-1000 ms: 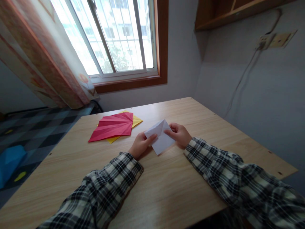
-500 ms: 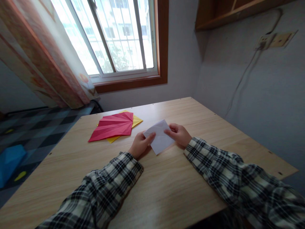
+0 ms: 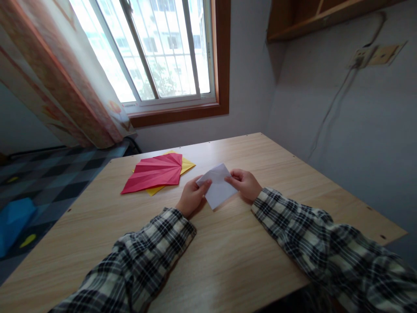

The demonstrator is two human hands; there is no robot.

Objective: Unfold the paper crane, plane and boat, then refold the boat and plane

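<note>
Main risk: white paper [image 3: 220, 191] could crease askew or tear if left hand [image 3: 192, 195] and right hand [image 3: 245, 183] pull unevenly; a slack pinch might let it slip. Paper lies between the hands, over the counter [image 3: 234, 256]; contact unclear. Both hands pinch its sides, thumbs on top, forearms angled inward. Red folded paper [image 3: 158, 169] beyond left hand, apart from it.
</note>
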